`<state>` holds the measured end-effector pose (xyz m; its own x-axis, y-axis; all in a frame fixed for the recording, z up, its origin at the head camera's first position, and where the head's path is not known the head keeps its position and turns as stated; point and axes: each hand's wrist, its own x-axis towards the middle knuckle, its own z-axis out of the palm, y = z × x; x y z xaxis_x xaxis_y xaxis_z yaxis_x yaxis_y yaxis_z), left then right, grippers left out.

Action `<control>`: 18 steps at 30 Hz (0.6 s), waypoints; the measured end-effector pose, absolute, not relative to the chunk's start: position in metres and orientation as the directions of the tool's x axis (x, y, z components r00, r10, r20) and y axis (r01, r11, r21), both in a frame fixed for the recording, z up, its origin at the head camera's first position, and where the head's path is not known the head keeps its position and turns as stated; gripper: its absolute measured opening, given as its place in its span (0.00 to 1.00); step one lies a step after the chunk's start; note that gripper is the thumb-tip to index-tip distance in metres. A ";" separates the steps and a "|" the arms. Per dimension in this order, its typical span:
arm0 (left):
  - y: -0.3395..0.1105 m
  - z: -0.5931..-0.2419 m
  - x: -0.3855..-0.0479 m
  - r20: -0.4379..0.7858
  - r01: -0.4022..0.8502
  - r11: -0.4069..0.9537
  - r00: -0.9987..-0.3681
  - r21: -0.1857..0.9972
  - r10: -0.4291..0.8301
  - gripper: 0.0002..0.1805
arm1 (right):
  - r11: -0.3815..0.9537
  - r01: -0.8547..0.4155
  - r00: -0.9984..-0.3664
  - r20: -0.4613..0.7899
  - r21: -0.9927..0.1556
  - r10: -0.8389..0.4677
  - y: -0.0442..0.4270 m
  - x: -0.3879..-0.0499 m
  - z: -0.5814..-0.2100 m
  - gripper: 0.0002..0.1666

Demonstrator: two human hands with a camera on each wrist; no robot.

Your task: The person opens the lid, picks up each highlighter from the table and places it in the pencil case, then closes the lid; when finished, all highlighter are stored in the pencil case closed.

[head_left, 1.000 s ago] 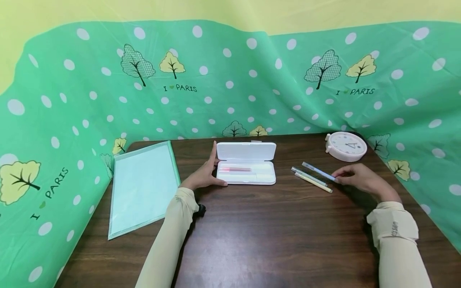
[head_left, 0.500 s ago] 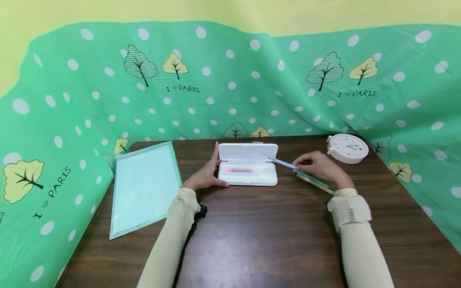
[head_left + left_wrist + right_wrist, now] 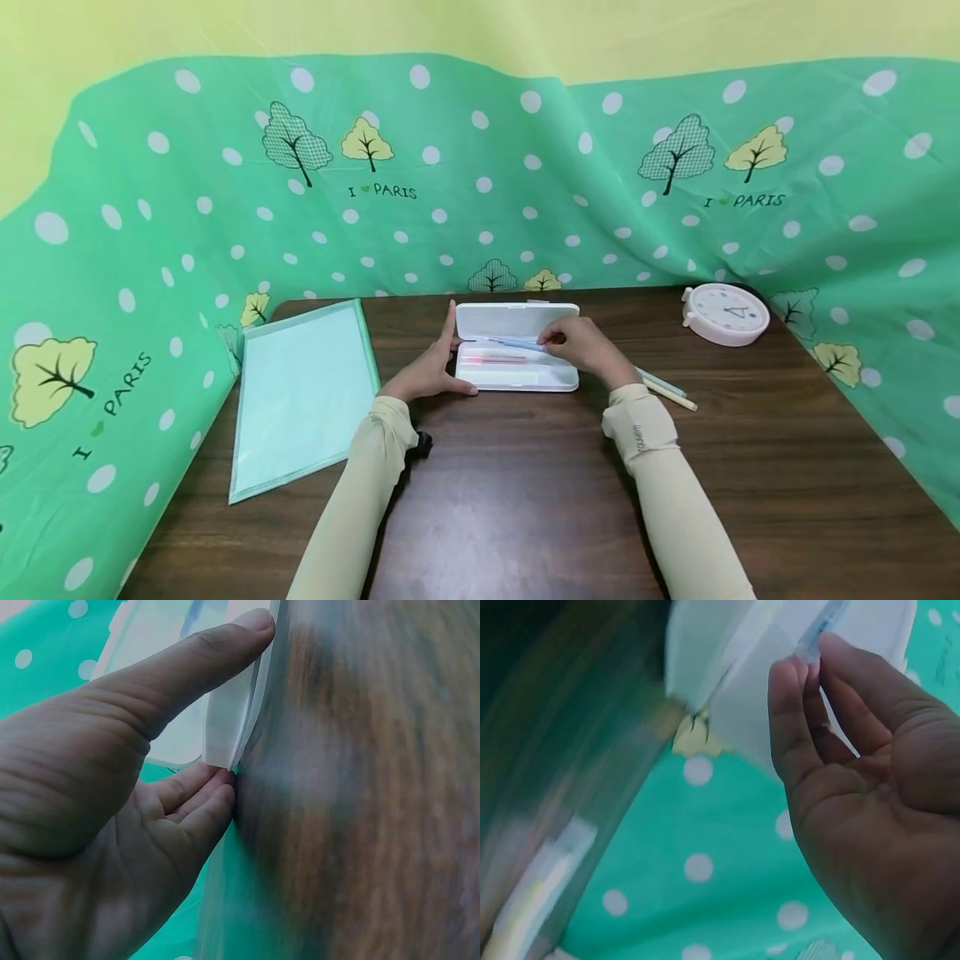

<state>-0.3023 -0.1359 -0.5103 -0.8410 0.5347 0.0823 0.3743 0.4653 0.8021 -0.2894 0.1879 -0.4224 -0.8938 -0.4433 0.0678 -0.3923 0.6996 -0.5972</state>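
Observation:
A white pencil case [image 3: 517, 384] lies with its lid raised, a pink pen [image 3: 495, 360] in its tray. My left hand [image 3: 427, 373] rests at its left end, thumb along the front edge and index finger straight up beside the lid. In the left wrist view, the other fingertips [image 3: 221, 796] touch the case's end. Between thumb and fingertips my right hand [image 3: 588, 346] pinches one end of a blue pen [image 3: 516, 342], held slanting over the back of the tray. The right wrist view shows that pinch on the pen [image 3: 821, 631]; its far end is out of frame there.
Two pens, one yellow [image 3: 671, 395] and one bluish-grey [image 3: 660, 381], lie right of the case, partly behind the right forearm. A pink-white clock [image 3: 726, 314] sits at the back right. A pale green-edged folder [image 3: 303, 400] lies on the left of the brown table [image 3: 510, 500].
My right hand has carried the blue pen leftward from beside the other pens to over the open case. The left hand has stayed at the case.

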 end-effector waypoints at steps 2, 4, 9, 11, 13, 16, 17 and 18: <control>-0.135 -0.508 -0.300 0.095 0.389 0.464 -0.837 0.796 0.539 0.88 | 0.700 -0.414 -0.886 0.082 -0.582 -0.456 0.179 -0.290 -0.427 0.06; -0.135 -0.509 -0.302 0.088 0.376 0.457 -0.840 0.806 0.536 0.88 | 0.703 -0.432 -0.878 0.086 -0.565 -0.470 0.170 -0.291 -0.431 0.06; -0.137 -0.531 -0.317 0.069 0.333 0.452 -0.860 0.828 0.506 0.92 | 0.741 -0.442 -0.880 0.083 -0.506 -0.468 0.151 -0.291 -0.440 0.07; -0.137 -0.537 -0.322 0.075 0.336 0.448 -0.859 0.828 0.507 0.93 | 0.757 -0.448 -0.881 0.088 -0.476 -0.466 0.145 -0.291 -0.442 0.07; -0.137 -0.540 -0.324 0.090 0.355 0.448 -0.854 0.820 0.512 0.93 | 0.769 -0.447 -0.883 0.089 -0.457 -0.460 0.140 -0.290 -0.441 0.06; -0.137 -0.540 -0.324 0.091 0.359 0.451 -0.852 0.817 0.515 0.93 | 0.788 -0.447 -0.887 0.094 -0.424 -0.452 0.134 -0.288 -0.439 0.06; -0.138 -0.540 -0.323 0.093 0.362 0.452 -0.852 0.816 0.515 0.93 | 0.793 -0.444 -0.889 0.095 -0.418 -0.447 0.133 -0.287 -0.439 0.06; -0.138 -0.539 -0.323 0.091 0.360 0.453 -0.853 0.816 0.513 0.92 | 0.796 -0.442 -0.891 0.098 -0.413 -0.444 0.131 -0.287 -0.438 0.06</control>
<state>-0.3226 -0.1380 -0.5390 -0.8533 0.5133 0.0913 0.3599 0.4532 0.8155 -0.2873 0.1312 -0.4384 -0.8907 -0.4438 0.0981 -0.4422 0.7963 -0.4128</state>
